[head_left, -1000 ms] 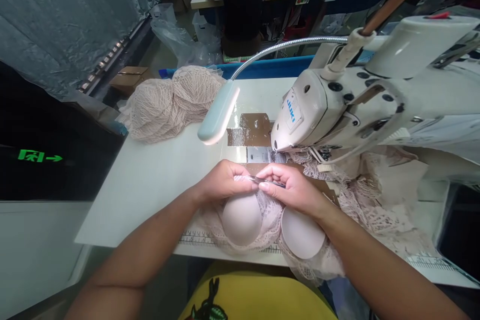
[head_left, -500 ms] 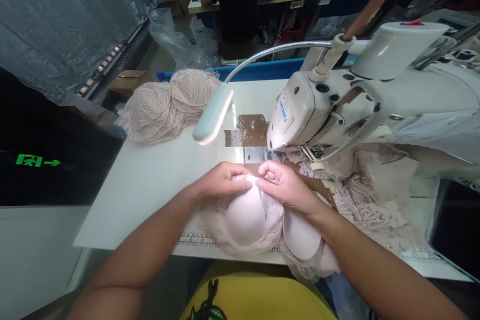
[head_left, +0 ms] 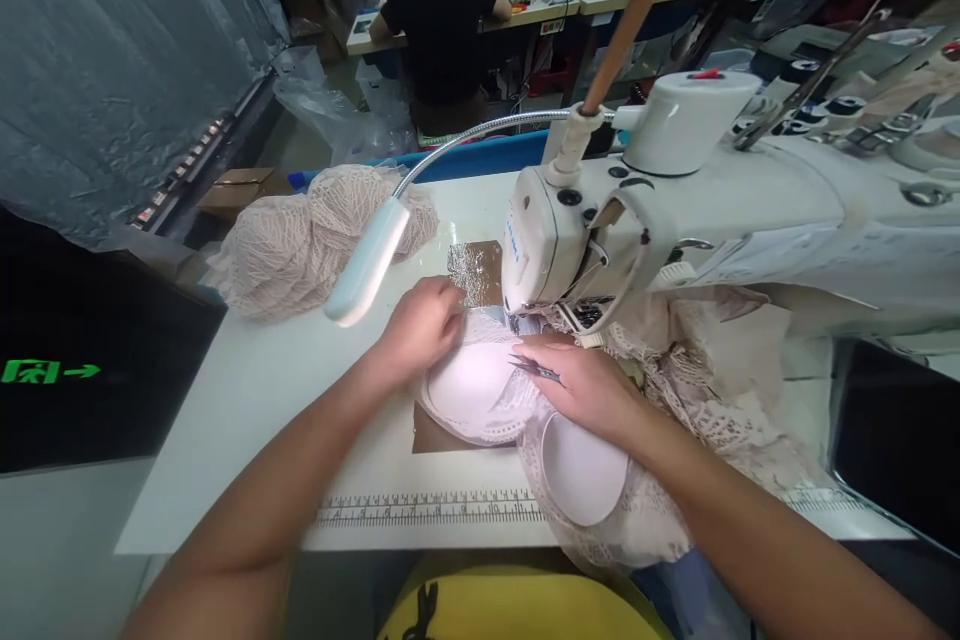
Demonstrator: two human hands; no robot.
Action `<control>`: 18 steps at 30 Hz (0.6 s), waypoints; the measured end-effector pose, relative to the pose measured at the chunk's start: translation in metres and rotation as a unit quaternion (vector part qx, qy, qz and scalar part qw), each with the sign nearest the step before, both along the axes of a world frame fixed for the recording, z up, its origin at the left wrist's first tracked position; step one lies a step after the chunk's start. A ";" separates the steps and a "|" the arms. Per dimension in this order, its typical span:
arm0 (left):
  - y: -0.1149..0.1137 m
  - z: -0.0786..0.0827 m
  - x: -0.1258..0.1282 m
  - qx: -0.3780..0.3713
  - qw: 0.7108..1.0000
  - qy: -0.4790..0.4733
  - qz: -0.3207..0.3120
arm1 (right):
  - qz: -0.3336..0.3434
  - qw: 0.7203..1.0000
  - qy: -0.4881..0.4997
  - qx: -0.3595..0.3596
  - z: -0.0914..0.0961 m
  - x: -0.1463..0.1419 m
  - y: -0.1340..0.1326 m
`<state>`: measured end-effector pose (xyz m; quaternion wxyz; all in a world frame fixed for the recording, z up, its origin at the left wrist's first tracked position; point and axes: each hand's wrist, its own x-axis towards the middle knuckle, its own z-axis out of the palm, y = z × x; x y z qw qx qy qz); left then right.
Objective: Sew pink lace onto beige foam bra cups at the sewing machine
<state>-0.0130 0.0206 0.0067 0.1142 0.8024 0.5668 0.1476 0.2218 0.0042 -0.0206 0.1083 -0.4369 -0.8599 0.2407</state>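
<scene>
Garment: one pale pink lace bra (head_left: 480,385), found on the sewing table (head_left: 262,420) in front of the person, left cup lying flat with its upper edge just beside the needle end of the sewing machine (head_left: 547,235); whether the fabric sits under the presser foot cannot be determined. The second cup lies to the right and nearer the person, its lace reaching the table's front edge. Right hand (head_left: 581,378): fingers closed around small dark metal snips (head_left: 538,370), whose points face left over the lace between the cups. Left hand (head_left: 426,325): fingers curled at the upper left edge of the left cup (slightly blurred, so a grip on the fabric cannot be confirmed). Brown tape (head_left: 480,272) shows beyond the cup, and a printed ruler (head_left: 427,512) runs along the near edge. A lit lamp (head_left: 367,265) on a flexible neck hangs above and left. Further out: bundled beige lace (head_left: 281,255) at far left, loose lace pieces (head_left: 701,395) to the right, a co-worker (head_left: 444,40) in black seated beyond.
</scene>
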 end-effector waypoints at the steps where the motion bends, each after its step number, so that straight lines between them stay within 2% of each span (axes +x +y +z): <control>1: -0.007 0.000 0.005 0.011 1.000 0.002 -0.009 | -0.008 1.000 -0.001 0.005 -0.001 0.000 0.000; 5: -0.035 -0.004 0.025 -0.005 0.995 0.025 -0.096 | -0.022 1.000 -0.009 0.014 0.002 -0.001 -0.001; 7: -0.042 -0.008 0.033 0.002 0.992 0.052 -0.114 | -0.024 0.999 -0.020 0.016 0.005 -0.002 -0.002; 12: -0.033 -0.017 0.032 0.007 0.986 0.096 -0.133 | -0.031 0.998 -0.058 0.026 0.006 -0.004 -0.003; 18: -0.017 -0.016 0.025 -0.003 0.980 0.116 -0.163 | -0.041 0.992 -0.114 0.040 0.006 -0.007 -0.004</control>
